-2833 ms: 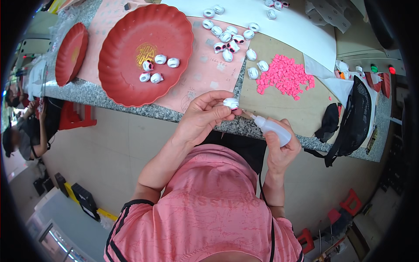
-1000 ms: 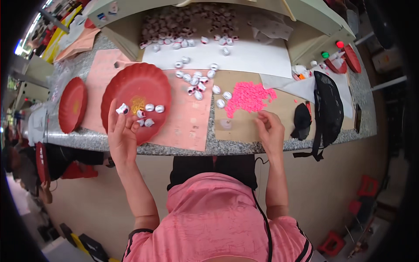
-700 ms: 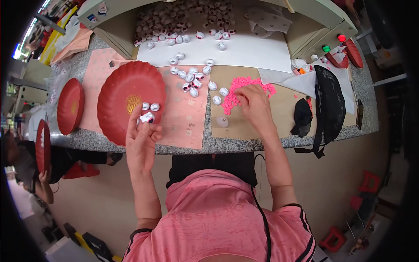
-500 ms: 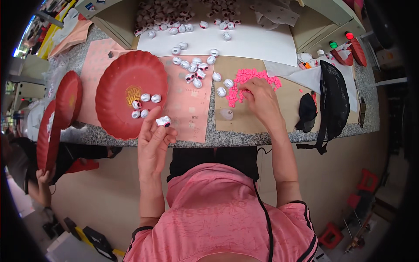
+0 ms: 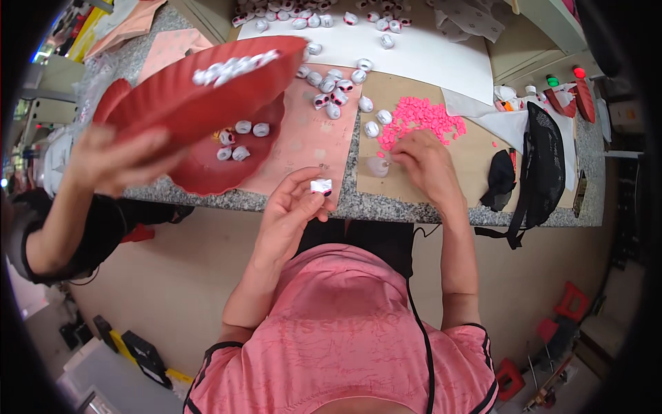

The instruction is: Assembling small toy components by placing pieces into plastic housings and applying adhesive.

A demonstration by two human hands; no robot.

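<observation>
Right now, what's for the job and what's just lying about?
Apparently in use:
white-and-pink piece in the left hand
pink bits by the right hand
translucent squeeze bottle
lower scalloped red tray of similar pieces
raised red tray in another person's hand

Seemingly lying about:
black mesh bag
black cloth item
crumpled sheet

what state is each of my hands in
Left hand: closed, holding a small white piece.
Right hand: near the pink pieces; its grip cannot be told.

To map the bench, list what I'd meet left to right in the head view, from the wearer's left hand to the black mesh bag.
Left hand, small rounded translucent plastic bottle, right hand, small black cloth item, long black mesh bag.
</observation>
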